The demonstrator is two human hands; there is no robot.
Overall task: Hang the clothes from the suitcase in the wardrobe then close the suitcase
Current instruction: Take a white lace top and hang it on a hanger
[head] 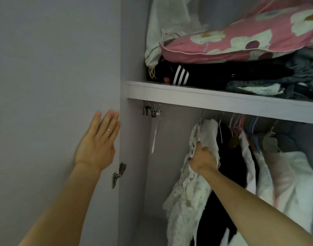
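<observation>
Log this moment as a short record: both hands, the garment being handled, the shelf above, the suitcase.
left hand: fingers straight, at the edge of the open wardrobe door
right hand: grips the white lacy garment
garment: hangs at the left end of the hanging clothes
shelf: holds pink floral bedding over a black striped garment
suitcase: not in view

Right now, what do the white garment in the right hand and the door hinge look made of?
White lacy garment: soft matte fabric, probably lace or eyelet cotton, judging by its ruffled, patterned surface. Silver door hinge: bare metal, it seems, from its grey sheen.
</observation>
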